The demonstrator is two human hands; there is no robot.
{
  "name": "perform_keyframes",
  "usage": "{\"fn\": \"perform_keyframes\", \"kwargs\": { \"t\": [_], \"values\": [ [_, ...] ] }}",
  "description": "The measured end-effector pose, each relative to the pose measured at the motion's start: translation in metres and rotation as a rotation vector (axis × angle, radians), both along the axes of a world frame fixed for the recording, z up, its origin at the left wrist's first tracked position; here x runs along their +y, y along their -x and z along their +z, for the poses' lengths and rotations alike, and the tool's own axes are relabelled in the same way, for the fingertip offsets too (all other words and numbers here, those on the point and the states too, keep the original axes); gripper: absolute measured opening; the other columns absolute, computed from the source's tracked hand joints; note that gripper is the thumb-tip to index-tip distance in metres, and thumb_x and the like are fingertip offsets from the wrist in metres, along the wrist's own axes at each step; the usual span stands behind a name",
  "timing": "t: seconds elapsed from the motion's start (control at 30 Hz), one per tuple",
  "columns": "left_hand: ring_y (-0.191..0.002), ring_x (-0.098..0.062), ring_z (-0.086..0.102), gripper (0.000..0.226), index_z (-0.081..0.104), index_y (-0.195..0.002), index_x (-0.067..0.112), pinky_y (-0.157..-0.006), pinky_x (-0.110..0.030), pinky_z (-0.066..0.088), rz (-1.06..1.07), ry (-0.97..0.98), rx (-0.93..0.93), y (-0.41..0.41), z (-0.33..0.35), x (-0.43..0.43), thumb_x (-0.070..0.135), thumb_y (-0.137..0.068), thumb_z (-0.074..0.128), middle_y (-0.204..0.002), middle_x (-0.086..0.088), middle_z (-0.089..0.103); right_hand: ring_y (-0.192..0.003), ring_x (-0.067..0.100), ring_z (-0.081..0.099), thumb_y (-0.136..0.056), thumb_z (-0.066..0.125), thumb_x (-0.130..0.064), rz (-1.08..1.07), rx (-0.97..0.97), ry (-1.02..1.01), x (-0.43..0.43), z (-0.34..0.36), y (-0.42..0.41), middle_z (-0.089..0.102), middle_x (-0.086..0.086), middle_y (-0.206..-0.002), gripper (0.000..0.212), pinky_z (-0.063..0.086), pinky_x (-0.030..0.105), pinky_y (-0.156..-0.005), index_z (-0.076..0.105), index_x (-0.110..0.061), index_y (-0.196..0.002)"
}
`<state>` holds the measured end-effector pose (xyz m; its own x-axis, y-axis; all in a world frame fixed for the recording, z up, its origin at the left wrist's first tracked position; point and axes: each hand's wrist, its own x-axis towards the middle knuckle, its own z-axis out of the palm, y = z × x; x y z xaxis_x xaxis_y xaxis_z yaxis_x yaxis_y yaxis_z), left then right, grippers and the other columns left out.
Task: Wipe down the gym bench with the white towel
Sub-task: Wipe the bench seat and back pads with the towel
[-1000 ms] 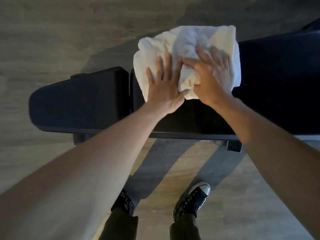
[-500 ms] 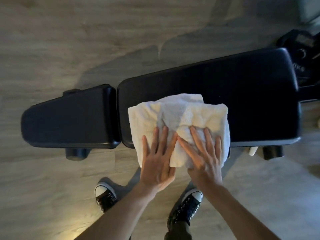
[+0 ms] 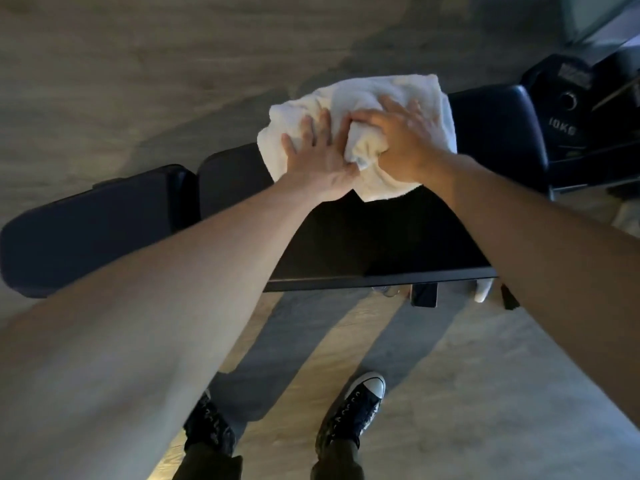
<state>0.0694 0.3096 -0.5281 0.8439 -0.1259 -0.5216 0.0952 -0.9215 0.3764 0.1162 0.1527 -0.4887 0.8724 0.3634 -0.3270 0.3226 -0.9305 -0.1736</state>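
Observation:
A black padded gym bench (image 3: 363,237) runs left to right across the view, with a shorter seat pad (image 3: 93,223) at its left end. A crumpled white towel (image 3: 384,95) lies on the far edge of the long pad. My left hand (image 3: 318,157) presses flat on the towel's left part, fingers spread. Beside it, my right hand (image 3: 401,136) bunches a fold of the towel under its palm. Both arms reach out across the pad.
A black 10 kg weight plate (image 3: 568,109) and dark equipment sit past the bench's right end. My two feet in black sneakers (image 3: 360,407) stand on the wood-look floor near the bench's front edge. Bench legs (image 3: 424,294) show under the front rim.
Both hands have pushed the towel from the near edge of the pad to its far edge. The towel is more bunched under my right hand.

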Motion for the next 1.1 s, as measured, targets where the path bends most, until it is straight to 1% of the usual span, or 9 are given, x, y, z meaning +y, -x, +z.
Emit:
{"fn": "perform_keyframes", "kwargs": {
  "t": [0.13, 0.3, 0.47, 0.6, 0.73, 0.83, 0.9, 1.0, 1.1],
  "values": [
    [-0.157, -0.038, -0.016, 0.079, -0.016, -0.162, 0.025, -0.123, -0.069, -0.004, -0.027, 0.006, -0.146, 0.053, -0.008, -0.014, 0.053, -0.102, 0.028, -0.172, -0.010, -0.021, -0.154, 0.039, 0.019, -0.089, 0.065, -0.029, 0.008, -0.088, -0.001, -0.010, 0.003, 0.052, 0.033, 0.002, -0.165, 0.062, 0.017, 0.066, -0.121, 0.044, -0.043, -0.146],
    [-0.159, -0.036, -0.007, 0.080, 0.003, -0.165, 0.024, -0.122, -0.070, 0.006, -0.032, 0.100, -0.340, 0.152, -0.020, -0.035, 0.052, -0.097, 0.035, -0.174, -0.012, -0.004, -0.153, 0.041, 0.021, -0.078, 0.077, -0.016, -0.097, -0.162, -0.010, -0.037, -0.004, 0.161, 0.034, 0.004, -0.164, 0.081, 0.015, 0.068, -0.121, 0.044, -0.038, -0.149],
    [-0.160, -0.036, 0.000, 0.074, 0.015, -0.165, 0.024, -0.121, -0.071, 0.010, -0.074, 0.141, -0.359, 0.207, -0.023, -0.049, 0.059, -0.100, 0.018, -0.174, -0.012, 0.006, -0.150, 0.046, 0.026, -0.072, 0.055, -0.003, -0.142, -0.182, 0.001, -0.056, -0.009, 0.226, 0.034, 0.009, -0.166, 0.088, 0.018, 0.074, -0.117, 0.042, -0.035, -0.153],
    [-0.159, -0.037, -0.003, 0.081, 0.011, -0.165, 0.025, -0.120, -0.072, 0.010, -0.091, 0.106, -0.320, 0.169, -0.016, -0.053, 0.066, -0.095, 0.021, -0.174, -0.013, 0.002, -0.149, 0.045, 0.029, -0.077, 0.061, -0.026, -0.092, -0.142, -0.012, -0.063, 0.005, 0.181, 0.039, 0.010, -0.162, 0.073, 0.018, 0.073, -0.117, 0.050, -0.033, -0.149],
    [-0.159, -0.037, -0.010, 0.081, -0.002, -0.165, 0.028, -0.120, -0.074, 0.000, -0.003, 0.081, -0.234, 0.082, -0.002, -0.068, 0.066, -0.099, 0.027, -0.173, -0.012, -0.012, -0.154, 0.039, 0.017, -0.077, 0.078, -0.027, -0.027, -0.087, 0.068, -0.066, 0.018, 0.077, 0.029, 0.002, -0.165, 0.081, 0.015, 0.067, -0.120, 0.042, -0.038, -0.149],
    [-0.158, -0.040, -0.009, 0.077, -0.010, -0.163, 0.031, -0.118, -0.074, 0.001, 0.043, 0.052, -0.143, 0.011, 0.010, -0.082, 0.054, -0.103, 0.033, -0.173, -0.010, -0.015, -0.152, 0.037, 0.022, -0.089, 0.063, -0.030, 0.026, -0.068, 0.075, -0.073, 0.026, 0.003, 0.028, 0.000, -0.165, 0.060, 0.017, 0.062, -0.122, 0.043, -0.047, -0.143],
    [-0.158, -0.040, -0.010, 0.076, -0.014, -0.162, 0.032, -0.118, -0.075, 0.003, 0.029, 0.027, -0.075, -0.023, 0.017, -0.087, 0.050, -0.103, 0.031, -0.173, -0.010, -0.014, -0.148, 0.034, 0.032, -0.092, 0.057, -0.020, 0.030, -0.042, 0.025, -0.078, 0.031, -0.024, 0.036, 0.002, -0.161, 0.053, 0.025, 0.058, -0.120, 0.050, -0.047, -0.138],
    [-0.157, -0.040, -0.015, 0.076, -0.013, -0.162, 0.031, -0.119, -0.074, -0.001, 0.023, 0.029, -0.083, -0.026, 0.016, -0.094, 0.052, -0.102, 0.029, -0.173, -0.011, -0.015, -0.141, 0.036, 0.041, -0.091, 0.057, -0.025, 0.003, -0.028, 0.030, -0.081, 0.032, -0.024, 0.046, 0.004, -0.152, 0.051, 0.031, 0.058, -0.117, 0.050, -0.047, -0.137],
    [-0.158, -0.038, -0.014, 0.079, -0.007, -0.163, 0.031, -0.120, -0.071, -0.006, 0.021, 0.045, -0.224, 0.016, 0.003, -0.102, 0.061, -0.099, 0.027, -0.173, -0.010, -0.014, -0.150, 0.040, 0.028, -0.085, 0.065, -0.042, -0.066, -0.110, 0.052, -0.086, 0.026, 0.020, 0.037, 0.003, -0.161, 0.062, 0.023, 0.063, -0.119, 0.044, -0.046, -0.143]
  ]
}}
